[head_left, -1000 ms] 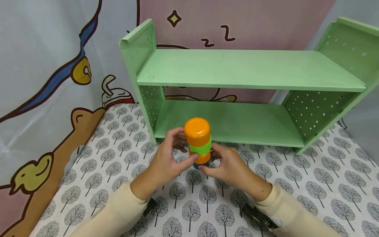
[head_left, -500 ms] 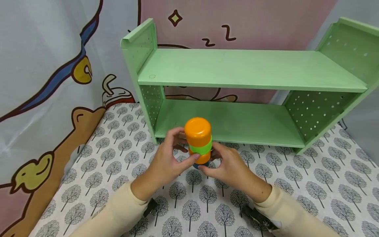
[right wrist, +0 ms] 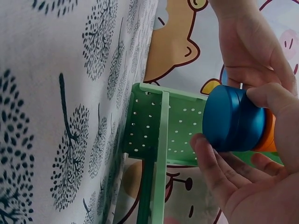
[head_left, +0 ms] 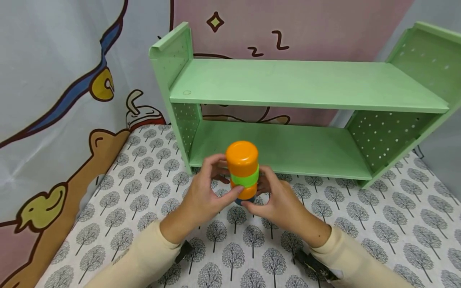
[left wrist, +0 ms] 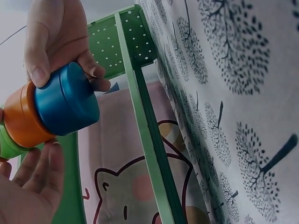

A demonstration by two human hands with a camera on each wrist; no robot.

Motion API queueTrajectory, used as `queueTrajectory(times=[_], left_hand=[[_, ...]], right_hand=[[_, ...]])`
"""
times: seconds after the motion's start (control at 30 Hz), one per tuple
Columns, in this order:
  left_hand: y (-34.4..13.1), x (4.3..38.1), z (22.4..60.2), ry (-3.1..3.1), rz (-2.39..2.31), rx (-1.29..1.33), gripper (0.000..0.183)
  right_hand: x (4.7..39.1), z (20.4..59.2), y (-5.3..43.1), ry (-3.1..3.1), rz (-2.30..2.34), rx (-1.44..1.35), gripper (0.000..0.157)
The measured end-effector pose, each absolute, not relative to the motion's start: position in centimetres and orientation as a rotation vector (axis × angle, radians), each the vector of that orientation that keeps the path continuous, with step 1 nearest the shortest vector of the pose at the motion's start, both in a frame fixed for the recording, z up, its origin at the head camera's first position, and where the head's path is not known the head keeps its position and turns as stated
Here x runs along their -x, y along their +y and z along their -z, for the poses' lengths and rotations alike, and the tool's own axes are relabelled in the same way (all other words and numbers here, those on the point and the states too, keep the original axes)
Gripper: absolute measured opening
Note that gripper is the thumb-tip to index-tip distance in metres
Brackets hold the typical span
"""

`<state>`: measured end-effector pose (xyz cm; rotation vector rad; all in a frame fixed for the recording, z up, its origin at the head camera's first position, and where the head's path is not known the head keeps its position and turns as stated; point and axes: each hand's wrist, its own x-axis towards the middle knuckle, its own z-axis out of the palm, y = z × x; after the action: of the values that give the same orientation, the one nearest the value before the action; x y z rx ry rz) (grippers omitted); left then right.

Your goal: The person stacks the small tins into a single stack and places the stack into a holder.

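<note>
Between both hands stands an orange bottle (head_left: 242, 158) with a bright green band (head_left: 245, 179) round its middle and a dark blue end piece (left wrist: 70, 102) at the bottom. It is held in the air, roughly upright. My left hand (head_left: 201, 196) grips it from the left, thumb across the lower orange part below the green band. My right hand (head_left: 279, 198) holds the blue end from the right, with the thumb on its near side, as the right wrist view shows at the blue piece (right wrist: 233, 119). Some fingers of both hands are hidden behind the bottle.
A light green two-tier shelf (head_left: 306, 84) with perforated side panels stands behind the hands. The table wears a white cloth (head_left: 216, 256) printed with grey trees. Cartoon-printed curtains (head_left: 72, 40) hang behind and to the left. Dark wrist-worn devices (head_left: 317, 266) show by the sleeves.
The bottle has risen very slightly. The right hand's upper fingers have shifted a little upward along it. Both hands keep their hold, and the head view has drifted slightly.
</note>
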<state>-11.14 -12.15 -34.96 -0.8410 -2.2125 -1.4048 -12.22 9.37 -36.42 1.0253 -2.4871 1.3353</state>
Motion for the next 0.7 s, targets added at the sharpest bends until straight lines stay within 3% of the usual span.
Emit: queueTrajectory(times=[0.7], left_hand=[[-11.80, 10.96, 34.33, -2.165, 1.433, 0.839, 0.072]], right_hand=[[11.90, 35.39, 9.56, -2.489, -1.290, -1.034, 0.085]])
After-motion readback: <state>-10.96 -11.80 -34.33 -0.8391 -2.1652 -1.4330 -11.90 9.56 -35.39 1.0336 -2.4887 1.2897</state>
